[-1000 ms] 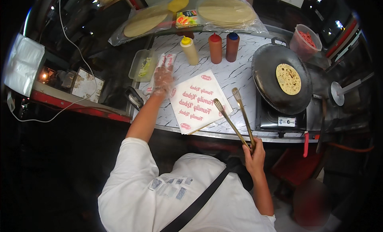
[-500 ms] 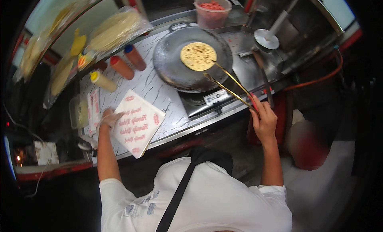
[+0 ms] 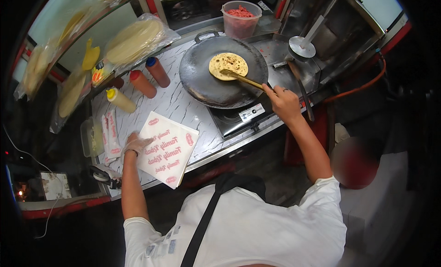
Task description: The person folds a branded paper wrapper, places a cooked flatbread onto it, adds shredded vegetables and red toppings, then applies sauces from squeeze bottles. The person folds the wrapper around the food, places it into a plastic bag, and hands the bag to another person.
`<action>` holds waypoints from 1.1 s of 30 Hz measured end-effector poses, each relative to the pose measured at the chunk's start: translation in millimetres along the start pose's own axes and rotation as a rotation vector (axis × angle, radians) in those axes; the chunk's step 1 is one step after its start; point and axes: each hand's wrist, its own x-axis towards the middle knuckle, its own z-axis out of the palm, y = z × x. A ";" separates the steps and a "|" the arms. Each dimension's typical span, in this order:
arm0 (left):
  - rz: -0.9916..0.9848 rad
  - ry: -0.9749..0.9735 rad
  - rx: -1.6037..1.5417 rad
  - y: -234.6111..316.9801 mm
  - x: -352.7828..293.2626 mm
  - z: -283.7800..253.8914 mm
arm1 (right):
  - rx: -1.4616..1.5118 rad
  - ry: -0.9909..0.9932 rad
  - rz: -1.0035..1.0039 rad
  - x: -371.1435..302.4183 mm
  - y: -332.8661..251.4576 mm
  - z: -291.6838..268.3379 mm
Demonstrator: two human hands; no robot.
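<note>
My right hand (image 3: 284,101) is closed round gold-coloured tongs (image 3: 245,78). Their arms are together, and the tips rest on a browned flatbread (image 3: 228,66) lying on a round dark griddle (image 3: 195,81). At the left, my left hand (image 3: 134,144), in a clear plastic glove, grips the left edge of a stack of white wrapping paper (image 3: 167,150) with red print. One finger lies across the top sheet, and the rest are partly hidden. The stack's near corner reaches over the counter's front edge.
Red-capped (image 3: 143,84), blue-capped (image 3: 157,72) and yellow-capped (image 3: 120,100) sauce bottles stand left of the griddle. Behind it is a tub of red shreds (image 3: 240,20). Bagged flatbreads (image 3: 135,41) lie far left. A wooden-handled tool (image 3: 299,85) and a metal press (image 3: 302,46) are at right.
My right hand has moved forward and left, and the tongs have closed, with their tips now on the flatbread. My left hand and the paper stack have shifted slightly right.
</note>
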 end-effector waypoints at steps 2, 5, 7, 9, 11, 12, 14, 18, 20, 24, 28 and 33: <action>0.049 -0.029 0.017 -5.9 3.1 3.2 | 0.200 0.012 0.159 17.3 -17.0 -7.1; 0.153 0.051 -0.102 -19.8 12.7 9.0 | 0.615 0.107 0.422 40.5 -38.4 -38.0; 0.199 0.081 -0.180 -26.6 25.9 12.0 | 0.792 -0.113 0.707 45.1 -49.8 -71.3; 0.205 0.038 -0.217 -28.3 46.7 12.2 | 0.806 -0.126 0.736 49.7 -73.4 -89.1; 0.328 0.174 -0.225 -29.7 62.7 18.9 | 0.765 -0.079 0.614 49.7 -104.9 -96.3; 0.400 0.208 -0.249 -32.6 70.3 21.1 | 0.708 -0.036 0.491 47.4 -122.9 -97.1; 0.424 0.349 -0.269 -40.3 76.4 32.3 | 0.665 -0.042 0.337 38.2 -165.0 -89.7; 0.703 0.399 -0.341 -63.0 63.9 54.4 | 0.688 -0.354 0.272 7.0 -251.0 -57.6; 0.843 0.395 -0.168 -67.0 52.3 56.5 | 0.727 -0.440 0.283 -6.2 -269.9 -50.8; 0.366 -0.043 -0.871 -57.0 19.1 45.4 | 0.808 -0.429 0.407 -17.8 -278.2 -47.0; 0.813 0.499 0.104 -54.0 -18.5 29.6 | 0.825 -0.334 0.414 -19.0 -282.2 -36.6; 0.868 0.779 -0.184 -89.7 23.7 -34.1 | 0.806 -0.442 0.387 -26.8 -291.5 -8.6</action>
